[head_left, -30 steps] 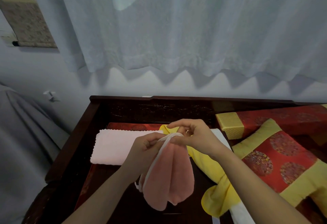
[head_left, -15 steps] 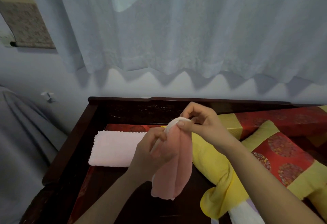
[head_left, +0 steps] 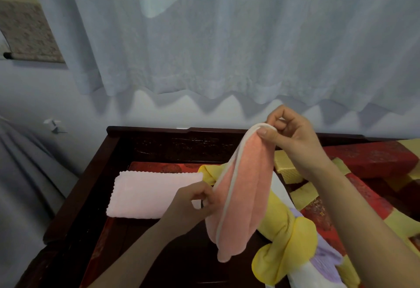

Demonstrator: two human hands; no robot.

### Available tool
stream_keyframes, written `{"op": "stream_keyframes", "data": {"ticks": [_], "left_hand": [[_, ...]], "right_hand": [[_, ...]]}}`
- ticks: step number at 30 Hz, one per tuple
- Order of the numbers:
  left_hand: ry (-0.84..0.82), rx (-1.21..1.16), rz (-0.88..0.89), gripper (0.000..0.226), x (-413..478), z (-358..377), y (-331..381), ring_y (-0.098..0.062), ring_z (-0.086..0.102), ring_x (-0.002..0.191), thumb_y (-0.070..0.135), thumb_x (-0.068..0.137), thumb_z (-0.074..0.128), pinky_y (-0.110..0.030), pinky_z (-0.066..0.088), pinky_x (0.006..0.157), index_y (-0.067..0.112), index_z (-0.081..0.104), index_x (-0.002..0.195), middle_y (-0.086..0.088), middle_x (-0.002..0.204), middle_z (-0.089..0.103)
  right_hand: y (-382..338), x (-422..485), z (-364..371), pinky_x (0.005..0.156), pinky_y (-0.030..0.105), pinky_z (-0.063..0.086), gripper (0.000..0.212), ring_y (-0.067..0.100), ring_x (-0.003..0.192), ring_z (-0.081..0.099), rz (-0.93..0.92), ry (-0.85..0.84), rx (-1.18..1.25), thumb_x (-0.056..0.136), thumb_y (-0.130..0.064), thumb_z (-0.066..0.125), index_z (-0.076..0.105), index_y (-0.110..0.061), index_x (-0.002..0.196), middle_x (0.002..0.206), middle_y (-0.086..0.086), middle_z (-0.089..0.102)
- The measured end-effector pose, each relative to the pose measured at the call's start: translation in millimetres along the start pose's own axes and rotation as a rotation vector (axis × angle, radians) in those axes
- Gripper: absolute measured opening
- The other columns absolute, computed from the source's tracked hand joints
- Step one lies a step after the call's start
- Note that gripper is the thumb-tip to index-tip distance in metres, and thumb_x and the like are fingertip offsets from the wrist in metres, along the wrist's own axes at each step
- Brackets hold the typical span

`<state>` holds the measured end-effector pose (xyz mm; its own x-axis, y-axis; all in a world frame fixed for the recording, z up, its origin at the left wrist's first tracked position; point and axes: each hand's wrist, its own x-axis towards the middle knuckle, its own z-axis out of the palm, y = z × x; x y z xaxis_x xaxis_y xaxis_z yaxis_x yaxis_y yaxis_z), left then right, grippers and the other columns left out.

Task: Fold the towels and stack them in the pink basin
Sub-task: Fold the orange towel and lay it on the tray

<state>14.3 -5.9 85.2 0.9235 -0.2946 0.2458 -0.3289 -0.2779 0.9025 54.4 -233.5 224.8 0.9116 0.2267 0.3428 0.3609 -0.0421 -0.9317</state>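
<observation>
A salmon-pink towel [head_left: 244,192] with a white edge hangs in the air over the dark wooden table [head_left: 95,174]. My right hand [head_left: 293,137] pinches its top corner, raised high. My left hand [head_left: 193,203] pinches the towel's left edge lower down. A folded pale pink towel [head_left: 147,194] lies flat on the table to the left. A crumpled yellow towel [head_left: 284,242] lies under and to the right of the hanging one, with a white and lilac cloth [head_left: 322,258] beside it. The pink basin is out of sight.
Red and yellow patterned cushions [head_left: 363,165] lie at the right. A white curtain [head_left: 227,37] hangs behind the table, and a scroll [head_left: 25,26] hangs on the wall at the upper left. A raised wooden rim [head_left: 181,129] edges the table's far side.
My right hand has risen up and to the right with the towel's corner. My left hand has slid down along the edge, so the towel now hangs stretched longer.
</observation>
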Motion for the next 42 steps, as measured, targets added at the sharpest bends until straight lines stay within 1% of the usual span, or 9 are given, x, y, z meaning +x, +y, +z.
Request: {"op": "stream_keyframes", "data": {"ticks": [4,14,22,27,30,33,36,40,42], "left_hand": [[0.082,-0.034,0.083,0.018,3,-3,9,-0.012,0.066,0.086,0.004,0.078,0.071,-0.018,0.052,0.079,0.018,0.061,0.075,0.007,0.087,0.068],[-0.002,0.139,0.133,0.034,12,41,-25,-0.005,0.044,0.125,0.023,0.076,0.073,-0.030,0.044,0.102,0.028,0.057,0.105,0.008,0.131,0.047],[0.168,0.200,0.141,0.039,35,27,-26,0.003,0.046,0.118,0.031,0.084,0.066,-0.017,0.047,0.094,0.027,0.043,0.115,0.007,0.134,0.042],[0.292,0.311,0.314,0.014,29,7,-18,0.010,0.044,0.113,0.008,0.088,0.054,-0.005,0.041,0.087,0.018,0.045,0.093,-0.012,0.128,0.048],[0.213,0.433,0.464,0.012,7,-6,-11,-0.001,0.046,0.114,0.010,0.093,0.046,-0.010,0.045,0.092,0.017,0.049,0.103,-0.019,0.136,0.038],[0.038,0.546,0.477,0.030,-20,-9,-11,-0.003,0.050,0.112,0.027,0.100,0.039,-0.020,0.049,0.094,0.038,0.045,0.127,-0.007,0.140,0.038],[-0.081,0.460,0.251,0.044,-32,6,-7,0.005,0.053,0.112,0.046,0.090,0.057,-0.034,0.049,0.099,0.072,0.035,0.117,0.029,0.122,0.053],[-0.092,0.440,0.280,0.029,-29,30,-24,-0.008,0.055,0.108,0.024,0.089,0.051,-0.028,0.055,0.085,0.028,0.058,0.116,0.004,0.121,0.058],[-0.093,0.446,0.257,0.034,-23,44,-27,-0.006,0.049,0.110,0.030,0.088,0.050,-0.028,0.053,0.086,0.025,0.059,0.121,0.003,0.122,0.057]], "right_hand": [[1,-2,-14,0.061,0.024,0.045,0.021,0.019,0.070,0.056,0.037,0.058,-0.047,0.077,-0.015,0.069,0.050,-0.009,0.084,0.074,0.016,0.058],[-22,1,-15,0.061,0.020,0.047,0.018,0.011,0.064,0.059,0.016,-0.020,0.017,0.075,-0.009,0.068,0.051,-0.013,0.081,0.067,-0.004,0.066],[-29,2,-21,0.059,0.021,0.047,0.022,0.014,0.064,0.058,0.036,-0.023,0.118,0.068,-0.017,0.073,0.053,-0.018,0.078,0.071,0.002,0.068],[-28,-2,-24,0.055,0.020,0.046,0.022,0.011,0.060,0.058,0.051,-0.020,0.147,0.068,-0.016,0.071,0.052,-0.018,0.077,0.068,-0.001,0.068],[-28,-5,-32,0.054,0.018,0.046,0.023,0.009,0.059,0.058,0.058,0.001,0.188,0.066,-0.018,0.074,0.052,-0.020,0.076,0.068,-0.001,0.067],[-27,-6,-40,0.056,0.018,0.048,0.029,0.009,0.061,0.058,0.063,0.002,0.212,0.063,-0.025,0.081,0.055,-0.022,0.076,0.068,-0.001,0.065],[-25,-6,-41,0.058,0.018,0.049,0.030,0.010,0.063,0.059,0.066,-0.005,0.214,0.063,-0.025,0.081,0.055,-0.021,0.077,0.070,0.001,0.065],[-25,-5,-32,0.059,0.020,0.049,0.023,0.014,0.063,0.060,0.071,-0.028,0.197,0.066,-0.016,0.074,0.053,-0.018,0.076,0.071,0.005,0.067],[-26,-4,-28,0.059,0.021,0.048,0.024,0.016,0.064,0.060,0.059,-0.060,0.169,0.067,-0.018,0.076,0.054,-0.019,0.076,0.072,0.006,0.067]]}}
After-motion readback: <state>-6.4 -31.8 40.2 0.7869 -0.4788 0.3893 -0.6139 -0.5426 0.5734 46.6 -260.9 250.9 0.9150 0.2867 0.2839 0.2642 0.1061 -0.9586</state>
